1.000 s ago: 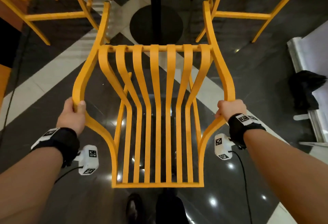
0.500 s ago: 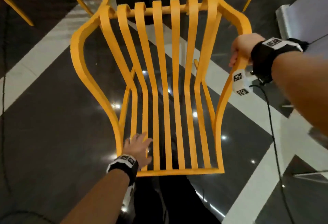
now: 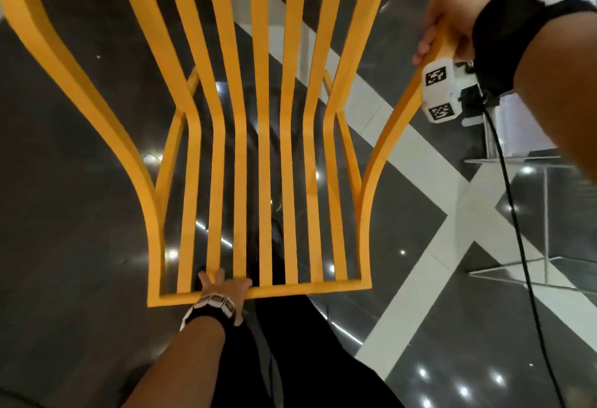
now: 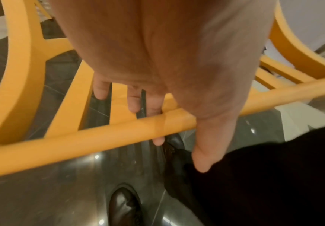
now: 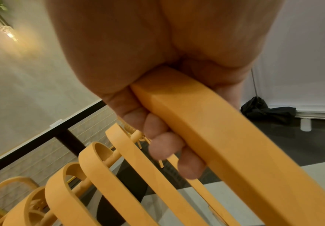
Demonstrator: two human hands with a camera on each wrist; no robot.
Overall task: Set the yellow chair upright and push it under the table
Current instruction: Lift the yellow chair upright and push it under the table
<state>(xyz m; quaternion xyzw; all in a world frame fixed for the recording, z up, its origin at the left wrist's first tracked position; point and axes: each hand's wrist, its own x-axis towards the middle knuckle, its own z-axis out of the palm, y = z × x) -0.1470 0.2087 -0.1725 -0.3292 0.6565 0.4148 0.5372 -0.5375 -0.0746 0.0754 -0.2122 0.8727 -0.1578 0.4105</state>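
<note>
The yellow chair (image 3: pixel 265 136), made of curved slats, fills the head view, lifted and tilted over the dark floor. My left hand (image 3: pixel 223 285) holds its near crossbar (image 4: pixel 103 137) from above. The fingers (image 4: pixel 133 99) lie across the slat ends and the thumb (image 4: pixel 206 152) passes under the bar. My right hand (image 3: pixel 452 10) grips the chair's right side rail (image 5: pixel 215 130) at the upper right, with fingers (image 5: pixel 165 146) curled round it. The table's black post (image 5: pixel 68 137) and edge stand beyond the chair in the right wrist view.
Another yellow chair (image 5: pixel 8 185) stands by the table. A black bag (image 5: pixel 264 111) lies against the white wall. My shoes (image 4: pixel 122 206) and dark trousers are just under the crossbar. A metal-framed white unit (image 3: pixel 517 162) is on the right.
My left hand left the chair's left rail and took the near crossbar. My right hand rose with the right rail, and the chair came up closer to me.
</note>
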